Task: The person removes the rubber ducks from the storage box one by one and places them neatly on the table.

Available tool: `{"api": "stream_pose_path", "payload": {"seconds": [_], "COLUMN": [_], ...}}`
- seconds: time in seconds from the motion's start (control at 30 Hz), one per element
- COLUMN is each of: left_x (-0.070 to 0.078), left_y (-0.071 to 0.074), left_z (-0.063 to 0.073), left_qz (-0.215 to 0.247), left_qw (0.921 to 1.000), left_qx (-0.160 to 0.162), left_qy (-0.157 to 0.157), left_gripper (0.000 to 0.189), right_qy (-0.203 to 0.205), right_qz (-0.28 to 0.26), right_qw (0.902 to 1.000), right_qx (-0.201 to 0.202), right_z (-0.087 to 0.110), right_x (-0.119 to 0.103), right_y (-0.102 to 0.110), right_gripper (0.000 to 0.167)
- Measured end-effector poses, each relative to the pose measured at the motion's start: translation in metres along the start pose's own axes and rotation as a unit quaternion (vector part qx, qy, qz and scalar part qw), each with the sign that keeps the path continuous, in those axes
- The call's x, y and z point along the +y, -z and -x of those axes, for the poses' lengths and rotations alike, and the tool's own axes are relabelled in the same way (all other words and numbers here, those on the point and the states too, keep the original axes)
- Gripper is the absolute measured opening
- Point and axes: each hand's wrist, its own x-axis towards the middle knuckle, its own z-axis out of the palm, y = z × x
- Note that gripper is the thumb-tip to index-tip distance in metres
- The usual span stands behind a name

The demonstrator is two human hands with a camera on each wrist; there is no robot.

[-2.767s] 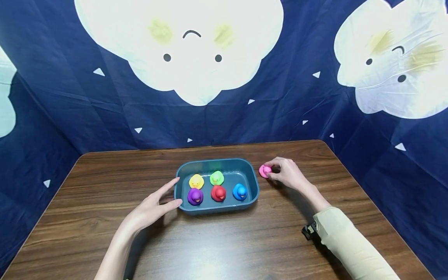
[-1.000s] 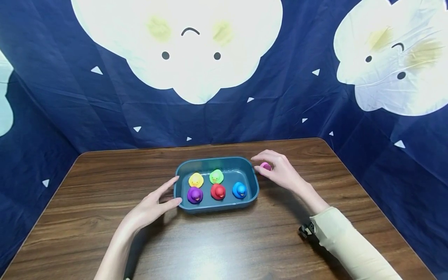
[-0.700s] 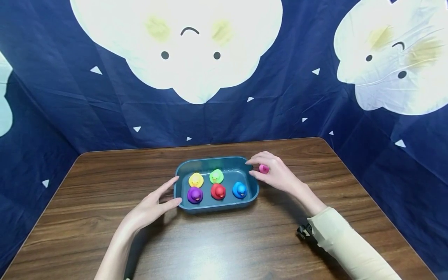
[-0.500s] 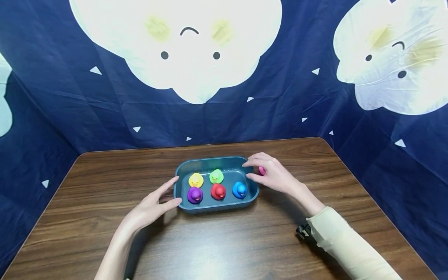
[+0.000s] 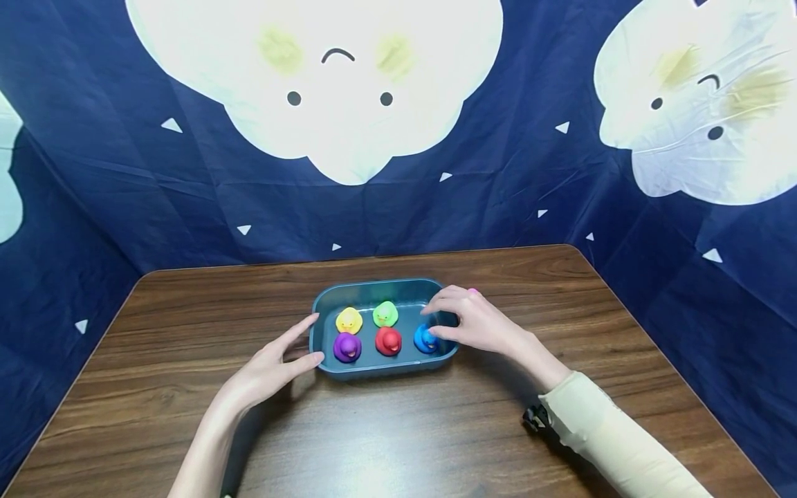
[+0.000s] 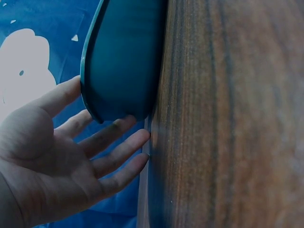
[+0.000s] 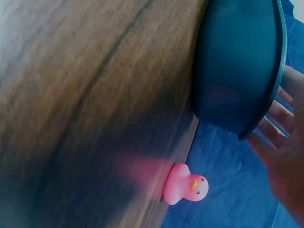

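A dark teal plastic bin (image 5: pixel 386 369) stands on the table holding several rubber ducks. Yellow (image 5: pixel 349 321) and green (image 5: pixel 385 314) ducks sit behind, with purple (image 5: pixel 346 348), red (image 5: pixel 389 341) and blue ducks (image 5: pixel 425 339) in front. My left hand (image 5: pixel 264 373) touches the bin's left end with spread fingers. Over the right rim reaches my right hand (image 5: pixel 476 321), its thumb overlapping the blue duck and its fingers apart; no grip is visible. A pink rubber duck (image 7: pixel 183 184) rests on the table outside the bin, mostly hidden by the right hand in the head view.
The wood-grain table (image 5: pixel 373 443) has rounded far corners. Behind it and at both sides hangs a dark blue cloth (image 5: pixel 249 187) with white clouds and small triangles. A small black device (image 5: pixel 535 417) sits at the right sleeve cuff.
My right hand has left the pink duck on the table, then moved left across the bin's right rim to the blue duck. The left hand stays at the bin's left end.
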Motion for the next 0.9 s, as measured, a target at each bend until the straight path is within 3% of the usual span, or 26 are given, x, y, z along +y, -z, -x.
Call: {"api": "stream_pose_path", "payload": {"seconds": [0.33,0.9], "left_x": [-0.0009,-0.0001], "left_y": [-0.0006,-0.0004], "left_z": [-0.0008,-0.0004], "left_qz": [0.003,0.000], "left_qw": [1.0000,1.0000], "left_qx": [0.002,0.002], "left_qy": [-0.002,-0.001], "left_gripper": [0.079,0.079], "right_qy": [0.018,0.005], "right_qz": [0.027,0.057], "right_qw": [0.9991,0.9963], "right_qx": [-0.026,-0.064], "right_z": [-0.0017,-0.0065], "right_x": [-0.0039,-0.0043], "right_y": [-0.0044,-0.0065], "right_gripper": [0.032,0.032]}}
